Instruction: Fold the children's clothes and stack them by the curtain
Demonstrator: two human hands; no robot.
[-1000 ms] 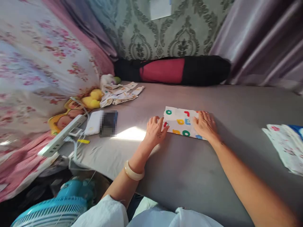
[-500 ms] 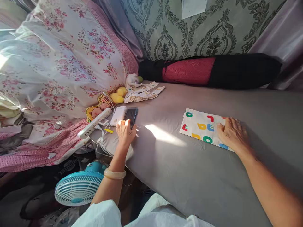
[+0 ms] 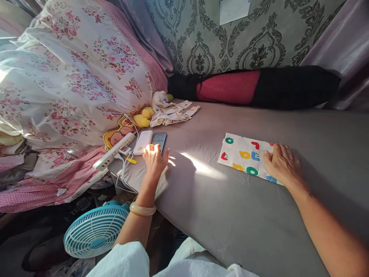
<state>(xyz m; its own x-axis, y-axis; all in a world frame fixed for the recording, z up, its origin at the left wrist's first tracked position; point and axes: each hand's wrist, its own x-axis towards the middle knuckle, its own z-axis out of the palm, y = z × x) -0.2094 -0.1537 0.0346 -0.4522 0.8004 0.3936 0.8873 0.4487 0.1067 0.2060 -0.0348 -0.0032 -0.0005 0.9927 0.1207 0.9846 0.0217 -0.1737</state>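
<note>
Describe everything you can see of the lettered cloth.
The lettered cloth is white, printed with rounded, letter-like shapes in green, red, yellow and blue. It looks like fabric, apparently folded into a rough rectangle. It lies flat on the grey sheet, slightly askew. The right hand rests on its right end, hiding part of it.

hands (image 3: 155, 161) (image 3: 284, 163): you have 2
bangle (image 3: 142, 210): you wear 1
phone (image 3: 160, 139): 1
lettered cloth (image 3: 245, 158): 1
power strip (image 3: 113, 153): 1
fan (image 3: 96, 231): 1
long bag (image 3: 253, 88): 1
</note>
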